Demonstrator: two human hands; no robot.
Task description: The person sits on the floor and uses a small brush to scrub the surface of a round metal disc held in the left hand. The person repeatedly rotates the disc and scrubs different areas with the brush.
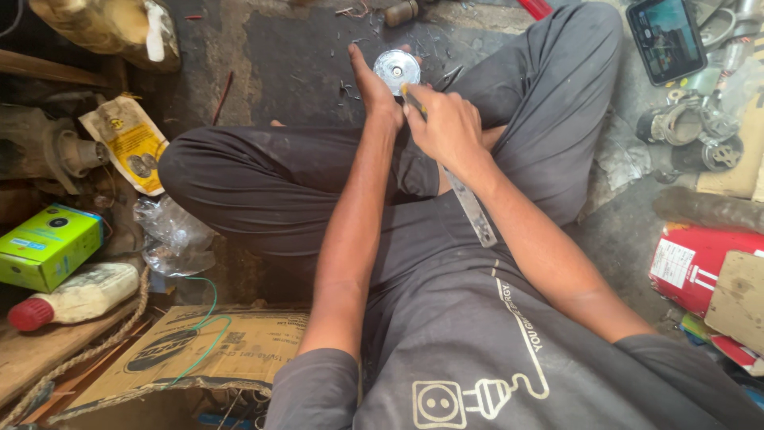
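A round shiny metal disc [396, 70] is held at twelve o'clock by the left hand [372, 86], fingers closed behind its rim. The right hand [446, 123], just beside it at one o'clock, is wrapped around a flat metal file [471, 209]. A smartphone [667, 38] is seen at two o'clock, a green box [48, 245] at nine.

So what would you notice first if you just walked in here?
Probably the shiny round metal disc at top centre, held up by the left hand, while the right hand grips a flat metal tool against it. Next, the bright green box at the left edge, with a red-capped bottle just below it. A lit phone glows at top right.
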